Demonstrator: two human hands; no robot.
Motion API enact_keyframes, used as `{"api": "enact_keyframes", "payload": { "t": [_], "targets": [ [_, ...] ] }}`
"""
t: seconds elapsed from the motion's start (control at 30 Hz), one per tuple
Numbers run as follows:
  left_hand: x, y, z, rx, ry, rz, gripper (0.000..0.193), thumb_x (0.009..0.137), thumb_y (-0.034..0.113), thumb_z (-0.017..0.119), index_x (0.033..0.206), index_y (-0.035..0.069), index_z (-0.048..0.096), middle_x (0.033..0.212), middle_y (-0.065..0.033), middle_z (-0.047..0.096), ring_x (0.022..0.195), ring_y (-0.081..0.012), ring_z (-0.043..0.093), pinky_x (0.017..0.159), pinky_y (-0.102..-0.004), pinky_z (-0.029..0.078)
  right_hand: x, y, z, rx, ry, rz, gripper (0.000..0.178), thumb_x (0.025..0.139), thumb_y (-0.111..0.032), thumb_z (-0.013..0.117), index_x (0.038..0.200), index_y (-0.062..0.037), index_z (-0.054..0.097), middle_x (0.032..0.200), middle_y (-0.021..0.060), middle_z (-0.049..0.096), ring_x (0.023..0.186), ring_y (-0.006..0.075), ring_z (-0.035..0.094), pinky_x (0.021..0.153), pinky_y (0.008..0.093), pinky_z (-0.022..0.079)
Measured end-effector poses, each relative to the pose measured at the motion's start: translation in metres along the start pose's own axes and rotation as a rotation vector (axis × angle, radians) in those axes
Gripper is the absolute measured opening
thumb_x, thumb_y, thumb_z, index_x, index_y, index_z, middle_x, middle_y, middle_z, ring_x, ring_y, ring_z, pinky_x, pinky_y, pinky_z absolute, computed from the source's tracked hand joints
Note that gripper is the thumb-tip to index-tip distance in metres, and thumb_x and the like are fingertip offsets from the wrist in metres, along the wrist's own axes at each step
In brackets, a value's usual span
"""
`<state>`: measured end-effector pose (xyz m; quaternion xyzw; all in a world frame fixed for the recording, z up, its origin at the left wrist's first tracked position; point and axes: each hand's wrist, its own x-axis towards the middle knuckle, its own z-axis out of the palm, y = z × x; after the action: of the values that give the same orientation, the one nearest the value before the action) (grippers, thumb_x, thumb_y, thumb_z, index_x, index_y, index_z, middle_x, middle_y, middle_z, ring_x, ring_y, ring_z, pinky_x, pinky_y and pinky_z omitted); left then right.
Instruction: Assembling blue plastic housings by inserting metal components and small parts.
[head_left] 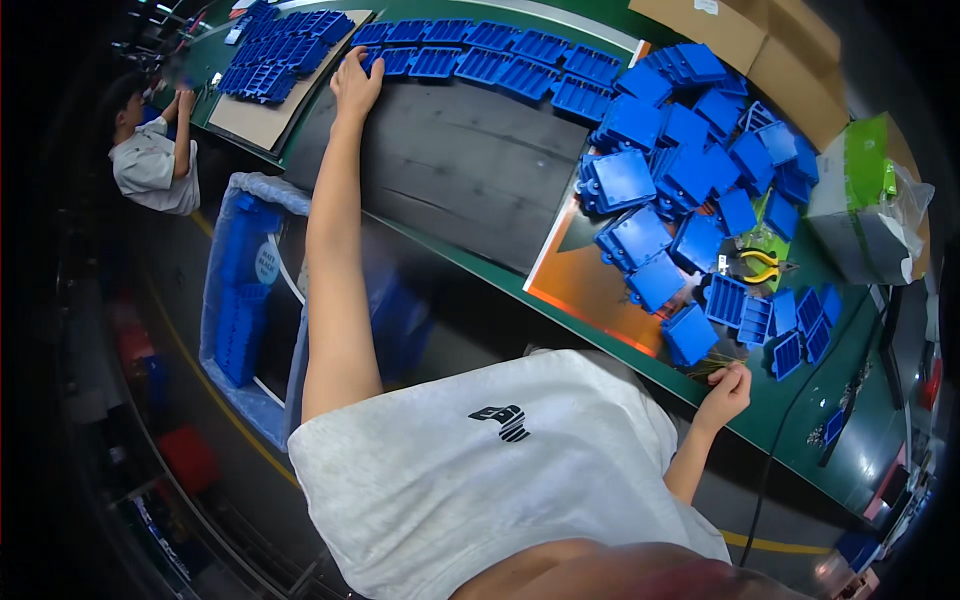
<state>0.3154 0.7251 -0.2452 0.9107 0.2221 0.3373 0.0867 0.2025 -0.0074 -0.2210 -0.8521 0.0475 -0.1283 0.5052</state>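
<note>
My left hand [357, 85] reaches far out to the left end of two rows of blue plastic compartment trays [490, 68]. Its thumb and fingers close around the end tray in the nearer row. My right hand [725, 395] is at the near table edge, fingers pinched together on thin yellowish wires [716, 362]. Just beyond it lies a blue plastic case [690, 335], at the near end of a big heap of blue cases [685, 160]. Pliers with yellow handles [762, 266] rest beside the heap.
A dark mat [460, 160] lies between the rows and me. Cardboard [780, 50] and an open box [865, 200] stand at the right. More trays [280, 55] sit on cardboard at far left, near another person [155, 160]. A lined bin [225, 300] stands below.
</note>
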Motion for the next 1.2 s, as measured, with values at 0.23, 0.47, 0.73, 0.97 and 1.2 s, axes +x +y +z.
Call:
{"api": "enact_keyframes", "payload": {
  "t": [0.23,0.47,0.73,0.97,1.2],
  "targets": [
    [0.008,-0.005,0.000,-0.014,0.152,0.053,0.054,0.084,0.046,0.055,0.123,0.009,0.050,0.117,-0.0117,0.058,0.114,-0.0307,0.049,0.098,-0.0455,0.030,0.000,0.002,0.004,0.039,0.043,0.002,0.023,0.094,-0.015,0.047,0.081,0.0023,0.056,0.055,0.0023,0.051,0.051,0.0068,0.046,0.049,0.0214,0.037],
    [-0.003,0.054,-0.029,0.036,0.365,0.050,0.033,0.083,0.030,0.061,0.106,0.007,0.064,0.096,-0.0148,0.065,0.089,-0.0335,0.061,0.077,-0.0440,0.047,0.008,0.012,-0.003,0.033,0.054,-0.003,0.016,0.089,-0.009,0.050,0.084,0.0012,0.060,0.056,0.0058,0.057,0.052,0.0106,0.055,0.050,0.0265,0.044],
    [-0.121,0.213,-0.075,-0.703,0.075,0.142,0.033,0.092,0.004,0.044,0.124,-0.005,0.041,0.125,-0.0189,0.047,0.117,-0.0257,0.048,0.101,-0.0353,0.036,-0.020,0.022,-0.047,0.252,-0.100,-0.026,0.024,0.084,-0.006,0.052,0.060,-0.0001,0.051,0.056,0.0095,0.052,0.050,0.0185,0.052,0.048,0.0299,0.039],
    [-0.280,0.286,-0.130,-0.575,-0.194,-0.027,0.033,0.087,0.002,0.045,0.119,-0.001,0.046,0.120,-0.0149,0.049,0.114,-0.0273,0.046,0.097,-0.0375,0.034,-0.088,0.050,-0.239,-0.008,0.268,0.305,0.029,0.093,-0.015,0.044,0.067,-0.0037,0.051,0.054,0.0039,0.054,0.051,0.0104,0.052,0.049,0.0246,0.043],
    [-0.304,0.295,-0.089,-0.372,0.192,0.188,0.025,0.086,0.017,0.041,0.094,0.000,0.057,0.101,-0.0149,0.059,0.097,-0.0312,0.053,0.088,-0.0406,0.038,0.198,-0.109,-0.232,0.032,0.077,-0.708,0.025,0.093,-0.013,0.046,0.078,0.0026,0.058,0.071,0.0069,0.057,0.068,0.0136,0.053,0.064,0.0256,0.043]
  ]
}}
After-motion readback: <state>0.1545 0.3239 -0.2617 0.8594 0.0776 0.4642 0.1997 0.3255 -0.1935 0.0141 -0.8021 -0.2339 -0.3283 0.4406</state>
